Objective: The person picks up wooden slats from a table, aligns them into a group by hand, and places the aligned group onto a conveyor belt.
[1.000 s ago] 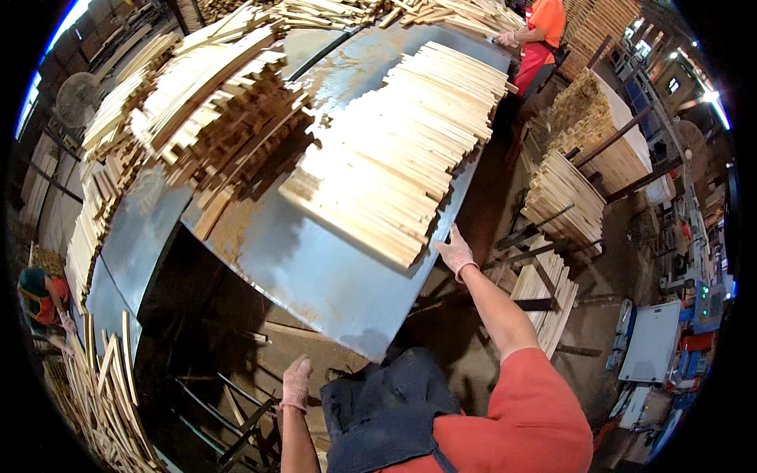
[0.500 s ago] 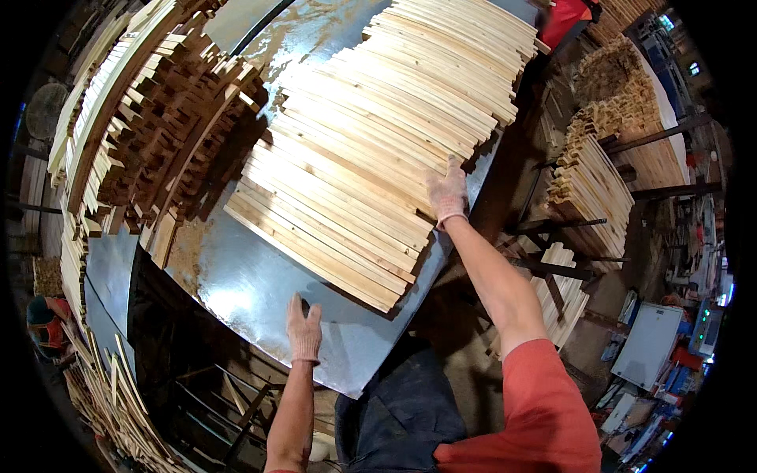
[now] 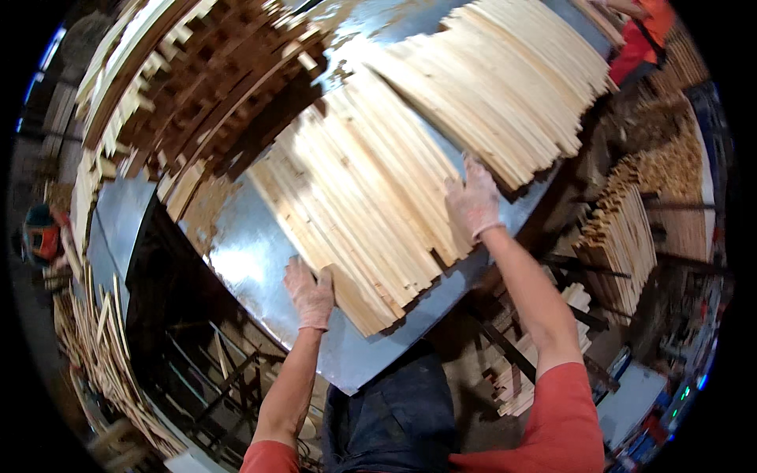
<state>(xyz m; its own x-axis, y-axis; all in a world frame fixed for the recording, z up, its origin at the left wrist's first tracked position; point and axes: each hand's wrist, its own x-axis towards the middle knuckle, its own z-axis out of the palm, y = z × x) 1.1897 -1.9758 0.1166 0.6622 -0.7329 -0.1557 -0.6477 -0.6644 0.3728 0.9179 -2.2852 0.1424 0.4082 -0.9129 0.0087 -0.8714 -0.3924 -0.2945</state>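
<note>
A batch of pale wooden strips (image 3: 359,193) lies side by side on a metal-topped table (image 3: 355,363). My left hand (image 3: 309,296), in a light glove, rests against the batch's near left edge, its fingers stretched and thumb apart. At the batch's right edge is my right hand (image 3: 475,201), also gloved, with fingers extended along the outer strips. Its fingertips reach into a wedge-shaped gap. Beyond that gap lies a second batch of strips (image 3: 512,87). Neither hand is closed around a strip.
Stacked wooden pieces (image 3: 213,94) rise at the far left. A person in red and orange (image 3: 643,39) stands at the far right corner, another (image 3: 43,236) at the left rim. Strips rest on a rack (image 3: 619,252) to the right; loose thin sticks (image 3: 110,355) lie lower left.
The single sheet of strips has split in two, and the nearer batch has turned away from the farther one. My left hand has come up against its edge; my right hand has moved into the gap.
</note>
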